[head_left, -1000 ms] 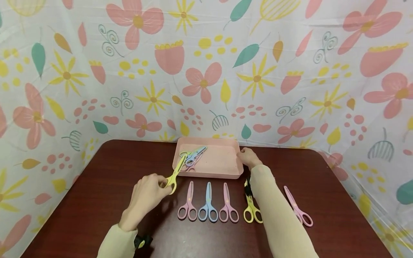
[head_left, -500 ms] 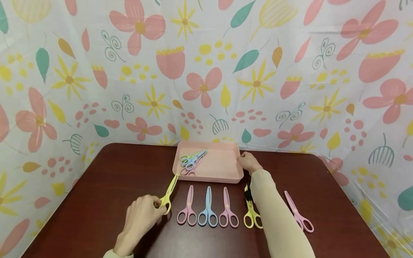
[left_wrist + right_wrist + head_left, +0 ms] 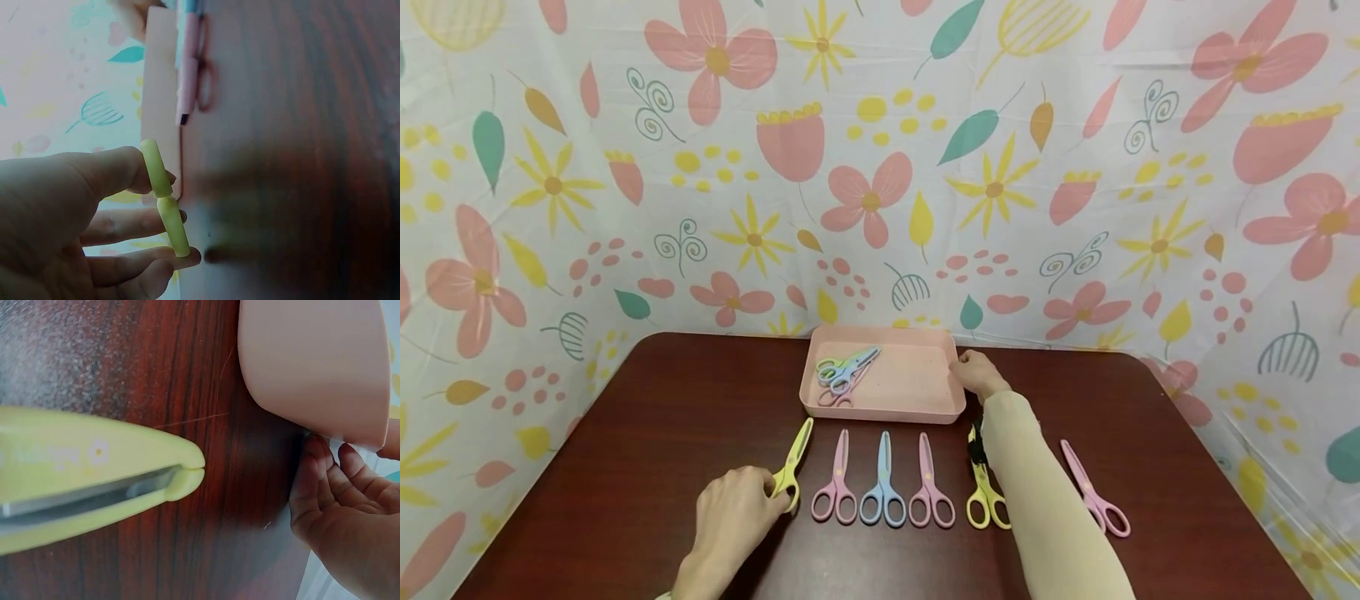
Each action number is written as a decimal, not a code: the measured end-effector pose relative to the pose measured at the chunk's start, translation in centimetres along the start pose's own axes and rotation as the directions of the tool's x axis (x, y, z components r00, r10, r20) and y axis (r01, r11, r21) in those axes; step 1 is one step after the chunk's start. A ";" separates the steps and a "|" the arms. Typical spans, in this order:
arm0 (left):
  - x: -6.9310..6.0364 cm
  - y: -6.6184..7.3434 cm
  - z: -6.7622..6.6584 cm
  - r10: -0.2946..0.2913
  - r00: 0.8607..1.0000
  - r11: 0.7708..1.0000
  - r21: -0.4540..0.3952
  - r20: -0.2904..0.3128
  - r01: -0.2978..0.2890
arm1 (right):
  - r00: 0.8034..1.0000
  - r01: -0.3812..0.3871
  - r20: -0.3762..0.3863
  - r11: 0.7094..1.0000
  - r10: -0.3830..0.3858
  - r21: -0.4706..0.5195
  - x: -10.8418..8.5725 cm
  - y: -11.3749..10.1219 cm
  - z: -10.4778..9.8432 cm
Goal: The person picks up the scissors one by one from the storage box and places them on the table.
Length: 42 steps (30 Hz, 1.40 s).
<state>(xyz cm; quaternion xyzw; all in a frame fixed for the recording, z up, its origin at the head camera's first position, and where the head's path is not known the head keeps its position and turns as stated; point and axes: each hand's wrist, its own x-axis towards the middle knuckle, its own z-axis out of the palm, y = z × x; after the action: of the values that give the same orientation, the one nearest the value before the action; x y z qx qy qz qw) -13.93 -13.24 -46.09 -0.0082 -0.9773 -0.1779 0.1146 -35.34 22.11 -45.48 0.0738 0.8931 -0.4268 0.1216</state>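
My left hand (image 3: 732, 510) holds a pair of yellow scissors (image 3: 792, 467) by the handle loops, low over the table and left of a row of scissors. In the left wrist view the thumb and fingers pinch the yellow loops (image 3: 172, 225) edge-on. At the back, my right hand (image 3: 981, 375) grips the right wall of a pink tray (image 3: 880, 414). The right wrist view has its fingers curled against the outside of the tray wall (image 3: 319, 369). Blue scissors (image 3: 842, 379) lie in a small pile with green and pink ones at the tray's left end.
Along the table (image 3: 700, 400) stand pink scissors (image 3: 835, 492), blue scissors (image 3: 883, 483), more pink scissors (image 3: 929, 492) and yellow scissors (image 3: 982, 492), blades away from me. Pink scissors (image 3: 1093, 492) lie slanted beyond the right sleeve (image 3: 1052, 492). A flowered curtain (image 3: 880, 275) hangs behind.
My left hand has moved down and toward me with the yellow scissors, from beside the tray to the left end of the row. The right hand stays on the tray.
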 end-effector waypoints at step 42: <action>-0.5 -0.2 1.3 0.172 0.981 0.975 0.159 -0.086 -0.157 | 1.000 -0.011 0.029 1.000 0.011 -0.003 0.4 0.1 -0.1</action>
<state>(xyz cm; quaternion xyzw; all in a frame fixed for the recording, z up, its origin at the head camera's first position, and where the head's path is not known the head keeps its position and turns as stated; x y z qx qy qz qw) -13.72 -13.00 -47.46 -0.0714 -0.9770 -0.0931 0.1778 -35.67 22.24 -45.62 0.0724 0.8915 -0.4258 0.1370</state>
